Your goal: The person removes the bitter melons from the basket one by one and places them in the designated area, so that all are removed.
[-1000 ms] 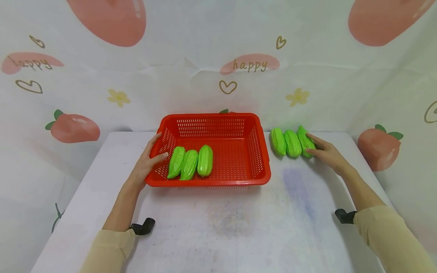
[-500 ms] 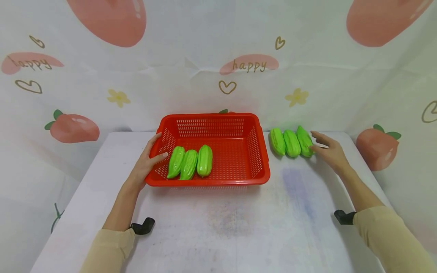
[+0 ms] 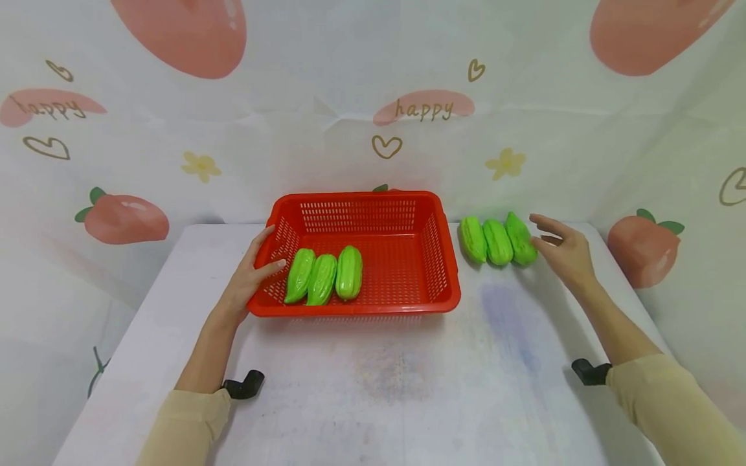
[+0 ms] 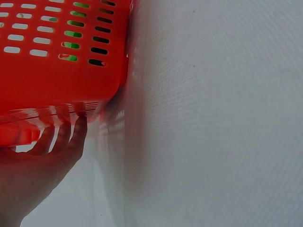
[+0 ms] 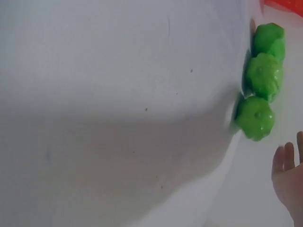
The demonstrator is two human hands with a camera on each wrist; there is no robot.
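A red plastic basket (image 3: pixel 396 266) with slotted walls stands on the table. My left hand (image 3: pixel 240 288) holds its left side, thumb over the rim inside and fingers outside; in the left wrist view those fingers (image 4: pixel 78 135) lie along the outer wall. Inside, at the left, rest three green ribbed bitter melons (image 3: pixel 322 279). Another three lie side by side right of the basket: left (image 3: pixel 474 240), middle (image 3: pixel 498 243) and right (image 3: pixel 520 242). My right hand (image 3: pixel 568 254) hovers just beside the rightmost one, fingers loosely bent and holding nothing.
The white tabletop (image 3: pixel 315 382) carries faint purple and brown stains. Behind it hangs a white printed cloth (image 3: pixel 326 155), close to the back of the basket and the melons. Black wrist mounts (image 3: pixel 245 386) sit at both cuffs.
My right hand has come off the rightmost melon and shifted slightly right, leaving it in the row. My left hand keeps its hold on the basket.
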